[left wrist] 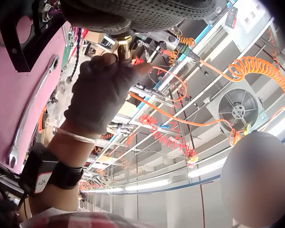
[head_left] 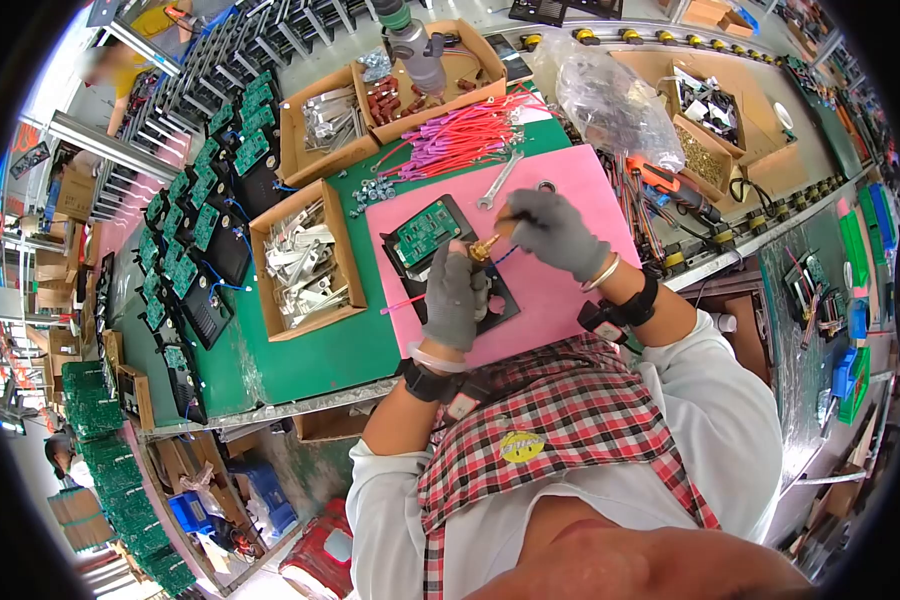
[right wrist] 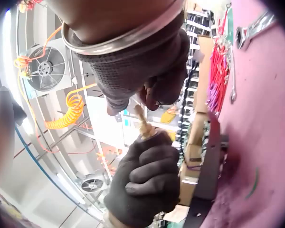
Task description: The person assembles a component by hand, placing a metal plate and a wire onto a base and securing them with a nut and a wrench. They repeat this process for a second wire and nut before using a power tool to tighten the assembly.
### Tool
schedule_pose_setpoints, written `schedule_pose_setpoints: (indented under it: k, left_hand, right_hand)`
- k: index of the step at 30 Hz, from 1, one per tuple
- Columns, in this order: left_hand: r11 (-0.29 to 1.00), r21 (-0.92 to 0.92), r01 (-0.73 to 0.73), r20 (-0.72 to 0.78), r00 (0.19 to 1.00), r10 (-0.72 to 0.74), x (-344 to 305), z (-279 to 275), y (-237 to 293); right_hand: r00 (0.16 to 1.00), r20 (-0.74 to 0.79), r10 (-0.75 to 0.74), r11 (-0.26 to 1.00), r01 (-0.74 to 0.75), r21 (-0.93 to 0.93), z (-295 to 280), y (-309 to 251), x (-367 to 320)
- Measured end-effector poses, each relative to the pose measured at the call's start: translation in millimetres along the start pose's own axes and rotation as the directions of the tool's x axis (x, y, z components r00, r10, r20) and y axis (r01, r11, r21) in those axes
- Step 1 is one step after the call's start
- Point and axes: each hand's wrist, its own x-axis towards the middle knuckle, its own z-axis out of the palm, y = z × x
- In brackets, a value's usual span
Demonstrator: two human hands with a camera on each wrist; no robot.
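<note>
In the head view my gloved left hand (head_left: 453, 300) pinches a brass fitting (head_left: 483, 248) above the pink mat (head_left: 570, 310). The right wrist view shows that left hand (right wrist: 147, 183) with its fingers curled round the fitting's base (right wrist: 145, 129). My gloved right hand (head_left: 558, 235) is at the fitting's free end, fingers curled, fingertips close to the brass; I cannot tell whether they hold it. Below the hands lies a black plate-like housing (head_left: 505, 297) bearing a green circuit board (head_left: 425, 235). A pink wire (head_left: 402, 304) sticks out beside the left hand.
A wrench (head_left: 500, 180) lies on the mat's far side, near red and purple wires (head_left: 450, 140). Cartons of metal parts (head_left: 305, 265) stand left, before rows of circuit boards (head_left: 205, 225). An orange-black power tool (head_left: 670, 185) lies right. A grey tool (head_left: 415, 55) hangs overhead.
</note>
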Motion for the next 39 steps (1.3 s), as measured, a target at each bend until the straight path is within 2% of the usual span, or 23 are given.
schedule_pose_setpoints:
  k: [2,3,5,8,11,12,15,16,19,20,23,24,25,26,27,29,31,32,33,35,37,38,39]
  left_hand:
    - [1.0,-0.015,0.006,-0.056,0.998,-0.006,0,-10,1]
    - [1.0,-0.026,0.008,-0.063,0.998,-0.01,0,-15,0]
    - [0.999,-0.041,0.023,-0.066,0.997,-0.025,0,-20,-2]
    - [0.999,-0.032,-0.033,0.037,0.999,0.034,0,-20,-8]
    - [0.997,-0.007,-0.078,0.049,0.996,0.078,-4,-19,-7]
    - [0.996,0.008,-0.092,0.043,0.995,0.092,-5,-19,-5]
    - [0.982,0.112,-0.154,-0.029,0.987,0.158,-5,-10,-6]
    - [0.984,0.124,-0.129,-0.033,0.99,0.134,-4,-4,-2]
    - [0.942,0.139,-0.307,0.056,0.952,0.302,-1,-2,-15]
    - [0.952,0.099,-0.29,0.018,0.957,0.29,-4,2,-13]
    - [0.962,0.038,-0.27,0.058,0.962,0.267,-5,-8,-12]
    - [0.989,-0.029,-0.146,0.069,0.987,0.147,-9,-10,-6]
    - [0.992,-0.064,-0.107,0.068,0.992,0.111,-8,-14,-5]
    - [0.993,-0.099,-0.066,0.069,0.995,0.073,-6,-19,-7]
    - [0.99,-0.137,-0.024,0.074,0.997,0.035,-5,-22,-7]
    - [0.993,-0.039,-0.113,0.049,0.992,0.115,-11,-20,0]
    - [0.973,0.082,-0.217,-0.046,0.974,0.221,-6,-11,-5]
    - [0.952,0.14,-0.274,-0.028,0.959,0.28,-2,-11,-10]
    - [0.924,0.195,-0.33,-0.011,0.941,0.338,1,-10,-16]
    - [0.992,0.014,-0.122,0.001,0.993,0.122,-10,-3,-6]
    - [0.984,-0.006,-0.176,0.051,0.983,0.176,-13,-7,-2]
    - [0.992,-0.02,-0.128,0.045,0.991,0.129,-13,-12,1]
    - [0.996,-0.037,-0.078,0.039,0.996,0.079,-12,-19,1]
  right_hand:
    - [0.99,-0.133,-0.043,0.994,0.056,0.099,-11,23,6]
    - [0.966,-0.227,-0.126,0.99,0.107,-0.094,-18,31,12]
    - [0.995,-0.089,-0.035,0.883,-0.011,-0.469,-25,51,21]
    - [0.975,0.136,0.177,0.628,-0.005,-0.778,-12,72,23]
    - [0.998,0.042,0.04,0.64,0.007,-0.769,-11,78,23]
    - [0.999,-0.04,-0.029,0.764,-0.004,-0.646,-15,64,22]
    - [0.996,0.017,-0.087,0.955,0.088,-0.285,-12,8,17]
    - [0.976,0.027,-0.214,0.947,0.214,-0.238,1,13,13]
    - [0.995,0.059,-0.079,0.905,0.096,-0.414,30,-4,0]
    - [0.99,0.024,-0.138,0.915,0.137,-0.379,34,-5,-2]
    - [0.948,-0.02,-0.319,0.909,0.3,-0.288,43,-6,0]
    - [0.926,-0.006,-0.378,0.892,0.363,-0.269,42,-8,1]
    - [0.9,0.006,-0.435,0.871,0.422,-0.249,40,-8,1]
    - [0.941,0.087,-0.326,0.93,0.336,-0.148,34,-1,3]
    - [0.976,0.014,-0.215,0.966,0.215,-0.147,27,12,4]
    - [0.991,-0.131,0.005,0.992,-0.022,-0.123,11,35,11]
    - [0.999,0.04,0.023,0.994,-0.019,-0.109,5,7,5]
    - [0.991,0.132,0.034,0.996,-0.022,-0.09,11,-4,-3]
    - [0.996,0.091,-0.014,0.995,0.023,-0.101,21,-5,-5]
    - [0.994,0.004,-0.112,0.986,0.111,-0.124,38,-3,-3]
    - [0.971,0.036,-0.236,0.967,0.238,-0.093,38,-3,-2]
    - [0.955,0.05,-0.293,0.952,0.296,-0.078,34,-1,0]
    - [0.984,0.026,-0.175,0.984,0.175,-0.025,29,5,2]
